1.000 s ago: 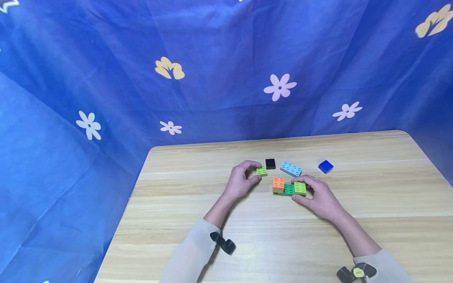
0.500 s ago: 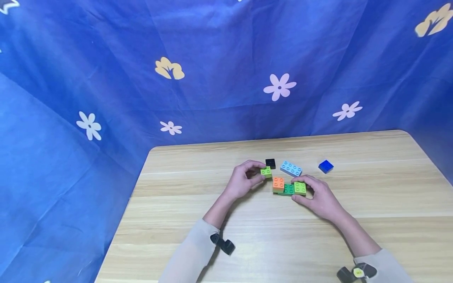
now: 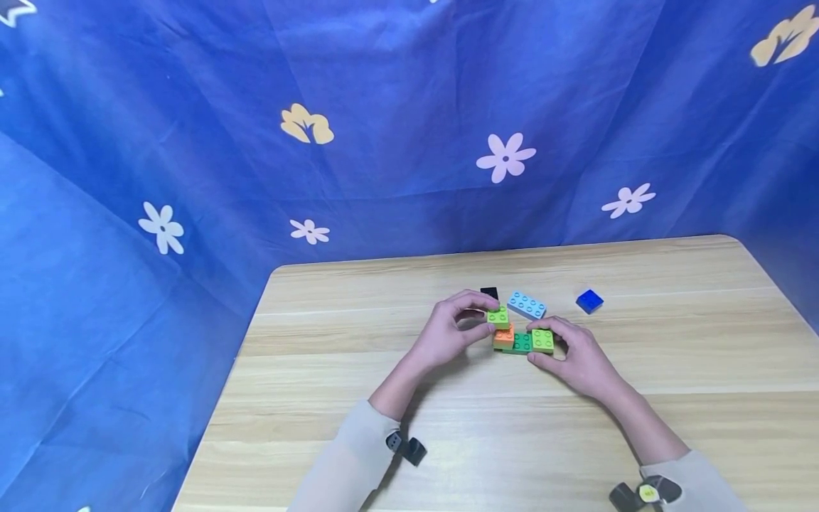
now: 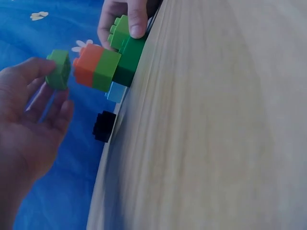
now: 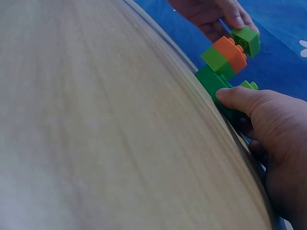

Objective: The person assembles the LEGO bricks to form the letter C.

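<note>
The head view is bright and fairly crisp. Soft glare pales the table between the arms, nearer the camera than the left hand and right hand; a soft-edged shadow lies just inside the left forearm. Beyond both hands, the blue cloth darkens toward the far right. Both wrist views look dimmer, the wood grain smeared, and the table edge bows in the right one.
</note>
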A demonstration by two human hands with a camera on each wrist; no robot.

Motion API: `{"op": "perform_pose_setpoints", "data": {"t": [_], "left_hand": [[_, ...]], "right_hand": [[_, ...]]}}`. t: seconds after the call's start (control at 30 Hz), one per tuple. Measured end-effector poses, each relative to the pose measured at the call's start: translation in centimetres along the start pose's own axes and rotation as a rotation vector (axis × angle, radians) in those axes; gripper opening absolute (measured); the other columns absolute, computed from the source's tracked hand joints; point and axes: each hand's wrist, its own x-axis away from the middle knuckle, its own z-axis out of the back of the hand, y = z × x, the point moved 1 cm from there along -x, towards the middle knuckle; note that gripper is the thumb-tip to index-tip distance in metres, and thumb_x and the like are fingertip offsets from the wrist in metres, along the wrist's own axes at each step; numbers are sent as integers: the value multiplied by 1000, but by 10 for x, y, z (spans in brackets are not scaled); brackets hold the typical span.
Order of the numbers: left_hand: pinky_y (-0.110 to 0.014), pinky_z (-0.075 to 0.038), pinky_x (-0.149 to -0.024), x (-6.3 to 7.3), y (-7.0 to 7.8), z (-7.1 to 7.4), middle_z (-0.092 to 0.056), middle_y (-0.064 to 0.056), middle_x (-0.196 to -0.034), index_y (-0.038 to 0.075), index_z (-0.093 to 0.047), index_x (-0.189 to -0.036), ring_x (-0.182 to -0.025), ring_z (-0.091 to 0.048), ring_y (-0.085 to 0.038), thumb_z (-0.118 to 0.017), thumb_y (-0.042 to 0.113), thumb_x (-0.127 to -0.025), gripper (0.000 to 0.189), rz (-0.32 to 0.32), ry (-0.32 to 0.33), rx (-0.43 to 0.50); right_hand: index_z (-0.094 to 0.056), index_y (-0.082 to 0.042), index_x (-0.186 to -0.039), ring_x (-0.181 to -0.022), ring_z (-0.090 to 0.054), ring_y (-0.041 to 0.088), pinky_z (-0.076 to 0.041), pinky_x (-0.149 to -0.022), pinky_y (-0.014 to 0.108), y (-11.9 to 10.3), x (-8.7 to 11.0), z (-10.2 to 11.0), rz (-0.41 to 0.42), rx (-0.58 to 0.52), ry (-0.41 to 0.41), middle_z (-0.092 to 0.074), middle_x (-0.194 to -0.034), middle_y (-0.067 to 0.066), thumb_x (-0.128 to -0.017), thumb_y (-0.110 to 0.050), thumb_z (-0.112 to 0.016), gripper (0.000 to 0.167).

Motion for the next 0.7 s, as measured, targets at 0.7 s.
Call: {"op": "perform_pose_setpoints", "data": {"t": [0.7], "left_hand": [[-41, -59, -103, 1, 0, -12, -69, -6, -128, 6, -71, -128, -115, -67, -15, -78, 8, -96, 33, -44, -62, -112]], "right_hand": [[-69, -19, -130, -125, -64, 32, -49, -106, 53, 1, -1, 0, 36, 17, 22, -72, -125, 2, -85, -15, -90, 50]]}}
